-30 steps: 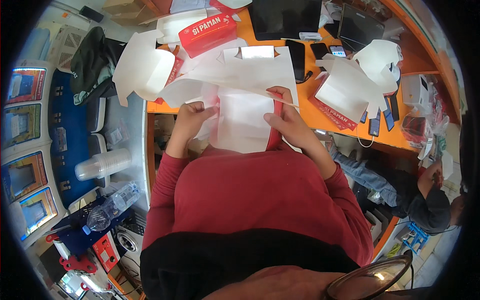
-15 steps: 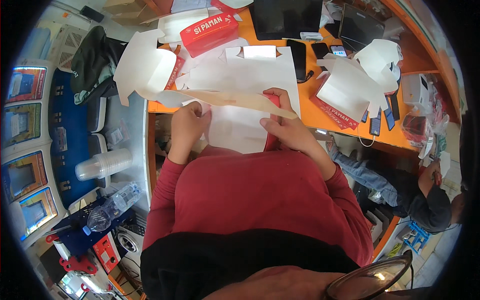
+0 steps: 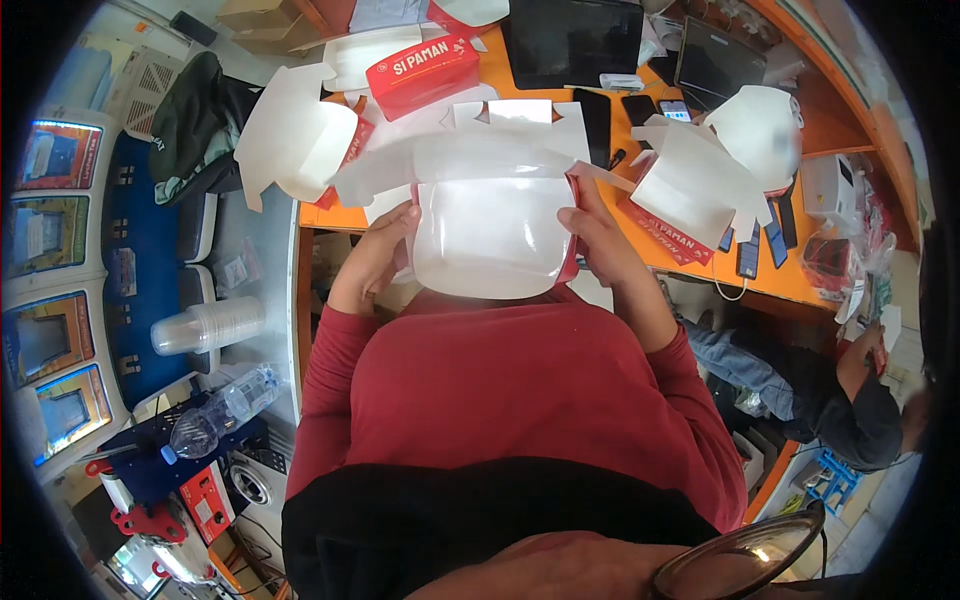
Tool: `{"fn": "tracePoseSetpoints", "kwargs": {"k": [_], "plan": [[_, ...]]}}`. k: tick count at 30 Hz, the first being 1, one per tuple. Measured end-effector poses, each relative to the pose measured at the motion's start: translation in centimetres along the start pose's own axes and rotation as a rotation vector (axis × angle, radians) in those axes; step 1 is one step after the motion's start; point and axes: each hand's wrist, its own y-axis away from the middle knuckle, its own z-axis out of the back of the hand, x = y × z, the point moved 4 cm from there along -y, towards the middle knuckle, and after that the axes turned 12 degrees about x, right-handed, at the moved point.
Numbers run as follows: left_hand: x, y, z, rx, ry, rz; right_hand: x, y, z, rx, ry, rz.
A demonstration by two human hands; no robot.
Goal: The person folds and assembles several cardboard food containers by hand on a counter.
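Note:
Between my hands is a folded cardboard food box (image 3: 492, 235), white inside and red outside, with its hollow facing up toward me. Its long lid flap stands raised along the far side. My left hand (image 3: 382, 248) grips the left side wall, the thumb near the rim. On the right wall my right hand (image 3: 603, 235) holds on, thumb at the rim and fingers behind the red outside. The box hangs just off the table's near edge, in front of my body. Behind it a flat white box sheet (image 3: 520, 113) lies on the table.
A closed red box (image 3: 425, 75) sits at the back of the orange table (image 3: 795, 285). Open boxes stand left (image 3: 292, 140) and right (image 3: 690, 190). Several phones lie right, near a dark tablet (image 3: 572, 40). Stacked plastic cups (image 3: 208, 326) lie left. Another person (image 3: 840, 390) is at right.
The box has opened out and tilted, so its white inside now faces me. My left hand has moved slightly down, and my right hand has shifted right along with the side wall.

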Motion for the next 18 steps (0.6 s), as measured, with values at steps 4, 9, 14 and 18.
{"fn": "tracePoseSetpoints", "kwargs": {"k": [4, 9, 14, 18], "plan": [[-0.6, -0.2, -0.4, 0.054, 0.045, -0.255, 1.3, -0.1, -0.4, -0.007, -0.333, 0.001], [-2.3, 1.1, -3.6, 0.206, -0.375, -0.537, -1.5, -0.9, 1.1, 0.062, -0.439, -0.038], [-0.2, 1.5, -3.2, 0.102, -0.509, -0.609, -3.8, -0.6, 0.2, -0.086, -0.410, 0.004], [2.2, 1.4, -2.1, 0.056, -0.036, -0.546, -3.3, 1.5, 0.3, 0.022, -0.347, 0.101]]}}
